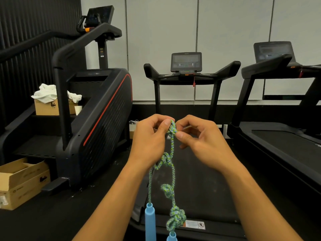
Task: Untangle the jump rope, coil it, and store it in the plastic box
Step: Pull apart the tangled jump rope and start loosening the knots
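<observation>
Head view: cloth (46, 94) atop cardboard box (45, 107)

Black gym floor (52, 214), treadmill (191, 197), stair machine (97, 119), open cardboard box (22, 181)

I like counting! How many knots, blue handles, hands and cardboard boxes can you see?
Knots in the green-and-blue braided jump rope: 4
Blue plastic handles: 2
Hands, left hand and right hand: 2
Brown cardboard boxes: 2
Total: 10
</observation>
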Demonstrator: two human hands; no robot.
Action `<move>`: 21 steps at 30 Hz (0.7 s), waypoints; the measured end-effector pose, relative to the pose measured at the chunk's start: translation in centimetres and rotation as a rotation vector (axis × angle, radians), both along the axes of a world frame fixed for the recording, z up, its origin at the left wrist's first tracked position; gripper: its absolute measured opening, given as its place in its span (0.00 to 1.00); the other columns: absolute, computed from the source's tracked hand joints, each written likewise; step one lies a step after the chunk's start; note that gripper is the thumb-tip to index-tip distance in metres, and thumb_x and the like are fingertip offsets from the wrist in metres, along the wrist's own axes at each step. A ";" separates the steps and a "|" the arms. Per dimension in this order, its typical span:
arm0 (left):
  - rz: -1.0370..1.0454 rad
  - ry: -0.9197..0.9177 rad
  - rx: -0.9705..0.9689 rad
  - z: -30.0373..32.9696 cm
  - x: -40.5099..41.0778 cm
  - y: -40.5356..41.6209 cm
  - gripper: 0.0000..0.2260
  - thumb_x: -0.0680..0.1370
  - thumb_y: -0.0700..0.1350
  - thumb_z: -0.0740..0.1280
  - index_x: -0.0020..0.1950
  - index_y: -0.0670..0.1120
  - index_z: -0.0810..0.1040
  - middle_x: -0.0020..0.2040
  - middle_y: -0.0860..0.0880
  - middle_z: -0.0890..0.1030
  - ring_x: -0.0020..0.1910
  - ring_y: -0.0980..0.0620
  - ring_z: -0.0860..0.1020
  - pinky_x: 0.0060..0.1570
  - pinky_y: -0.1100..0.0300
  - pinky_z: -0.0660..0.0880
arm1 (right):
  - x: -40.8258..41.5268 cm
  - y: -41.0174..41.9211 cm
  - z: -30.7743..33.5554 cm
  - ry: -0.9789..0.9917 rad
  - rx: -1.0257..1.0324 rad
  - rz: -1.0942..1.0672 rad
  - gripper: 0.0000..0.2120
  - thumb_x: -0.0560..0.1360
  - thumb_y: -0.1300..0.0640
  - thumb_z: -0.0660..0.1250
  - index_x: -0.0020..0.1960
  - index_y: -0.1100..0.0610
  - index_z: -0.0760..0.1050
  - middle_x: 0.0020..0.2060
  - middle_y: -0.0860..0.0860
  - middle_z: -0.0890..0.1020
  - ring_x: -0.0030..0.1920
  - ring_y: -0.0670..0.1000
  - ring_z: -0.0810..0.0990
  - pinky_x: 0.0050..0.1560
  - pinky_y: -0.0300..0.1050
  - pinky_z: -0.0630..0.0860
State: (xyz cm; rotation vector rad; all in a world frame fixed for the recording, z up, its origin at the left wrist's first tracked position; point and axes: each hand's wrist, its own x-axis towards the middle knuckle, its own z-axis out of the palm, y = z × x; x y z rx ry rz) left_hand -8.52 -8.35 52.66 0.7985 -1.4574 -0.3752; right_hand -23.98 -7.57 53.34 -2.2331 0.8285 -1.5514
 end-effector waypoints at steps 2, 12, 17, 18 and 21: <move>0.011 0.008 0.010 0.0 -0.1 -0.1 0.07 0.81 0.43 0.66 0.51 0.49 0.84 0.45 0.51 0.86 0.49 0.50 0.84 0.55 0.42 0.79 | 0.2 0.2 0.0 -0.035 0.021 -0.020 0.05 0.76 0.60 0.70 0.43 0.52 0.77 0.39 0.49 0.81 0.42 0.57 0.81 0.42 0.63 0.79; 0.001 0.034 0.011 -0.3 -0.2 -0.4 0.07 0.80 0.43 0.66 0.49 0.50 0.84 0.45 0.50 0.86 0.48 0.48 0.84 0.55 0.40 0.79 | 2.0 0.7 -0.2 0.144 -0.179 -0.464 0.05 0.74 0.49 0.70 0.43 0.48 0.75 0.39 0.43 0.78 0.38 0.46 0.78 0.41 0.54 0.79; -0.012 0.029 0.012 -0.4 -0.2 -0.5 0.06 0.79 0.46 0.67 0.48 0.52 0.84 0.44 0.50 0.86 0.48 0.47 0.84 0.54 0.40 0.79 | 1.8 1.3 -0.1 0.191 -0.146 -0.541 0.05 0.73 0.48 0.68 0.43 0.48 0.75 0.39 0.44 0.79 0.41 0.47 0.78 0.43 0.52 0.79; -0.018 0.036 0.012 -0.4 -0.2 -0.4 0.06 0.78 0.47 0.67 0.47 0.53 0.84 0.44 0.50 0.86 0.48 0.47 0.84 0.54 0.39 0.80 | 1.8 1.3 0.0 0.193 -0.155 -0.545 0.05 0.73 0.48 0.68 0.43 0.48 0.76 0.39 0.44 0.79 0.41 0.47 0.78 0.43 0.52 0.79; -0.033 0.041 0.018 -0.2 -0.3 -0.3 0.06 0.79 0.46 0.67 0.48 0.50 0.85 0.44 0.49 0.86 0.48 0.47 0.85 0.54 0.41 0.80 | 1.8 1.2 0.0 0.169 -0.233 -0.543 0.06 0.73 0.48 0.67 0.40 0.50 0.76 0.36 0.45 0.79 0.36 0.47 0.77 0.40 0.51 0.78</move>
